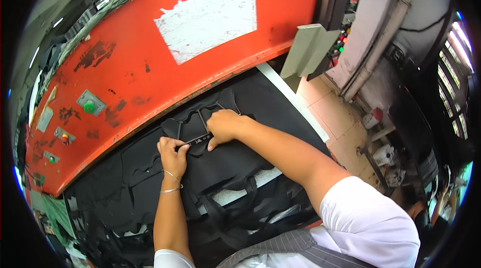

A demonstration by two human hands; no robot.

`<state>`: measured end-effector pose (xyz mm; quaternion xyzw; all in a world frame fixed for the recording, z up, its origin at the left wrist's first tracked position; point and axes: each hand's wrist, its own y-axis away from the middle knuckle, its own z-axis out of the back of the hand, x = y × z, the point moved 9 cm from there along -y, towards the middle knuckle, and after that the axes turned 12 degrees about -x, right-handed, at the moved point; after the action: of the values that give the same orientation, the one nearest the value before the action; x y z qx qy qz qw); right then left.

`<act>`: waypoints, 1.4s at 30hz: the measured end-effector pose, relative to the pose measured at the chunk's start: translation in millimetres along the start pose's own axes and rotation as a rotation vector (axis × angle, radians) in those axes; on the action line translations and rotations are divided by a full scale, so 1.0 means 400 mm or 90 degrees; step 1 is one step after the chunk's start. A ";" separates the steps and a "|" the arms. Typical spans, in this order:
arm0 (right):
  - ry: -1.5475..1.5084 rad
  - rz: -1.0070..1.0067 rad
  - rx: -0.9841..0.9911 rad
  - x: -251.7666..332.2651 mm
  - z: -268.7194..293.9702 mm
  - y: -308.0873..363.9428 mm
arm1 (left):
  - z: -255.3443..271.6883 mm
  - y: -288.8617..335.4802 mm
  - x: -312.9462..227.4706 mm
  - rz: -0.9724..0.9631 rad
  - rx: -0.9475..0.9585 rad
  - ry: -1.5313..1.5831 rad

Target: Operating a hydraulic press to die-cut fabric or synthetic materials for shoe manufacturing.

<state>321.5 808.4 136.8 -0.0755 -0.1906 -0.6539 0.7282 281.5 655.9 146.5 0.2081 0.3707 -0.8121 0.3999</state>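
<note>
A dark metal cutting die (199, 140), with a wavy outline and thin cross bars, lies on a sheet of black textured material (213, 167). My left hand (173, 154) grips the left end of the die's near bar, thumb on the near side and fingers curled over it. At the bar's right end my right hand (225, 126) is closed round the frame, its thumb on the near edge and its other fingers partly hidden behind the knuckles. Cut lines and loose black pieces (133, 183) show left of the die.
A big orange press beam (200, 75) with green and red buttons (89, 107) runs just beyond my hands. The white table edge (293, 98) is at the right. Black strips (215, 210) lie nearer me. A grey metal bracket (309, 50) stands at the far right.
</note>
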 end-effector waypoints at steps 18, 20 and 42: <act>-0.168 0.049 0.081 0.035 0.199 0.433 | -0.294 -0.152 0.090 0.078 0.498 -0.190; -0.075 0.033 0.288 0.112 0.111 0.545 | -0.295 -0.162 0.057 0.106 0.540 -0.258; 0.091 -0.129 0.094 0.008 -0.045 0.104 | -0.112 -0.130 0.140 0.346 0.181 0.221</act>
<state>365.8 804.6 127.2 0.0449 -0.1923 -0.7118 0.6741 208.0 683.8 104.9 0.4878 0.2477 -0.6716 0.4997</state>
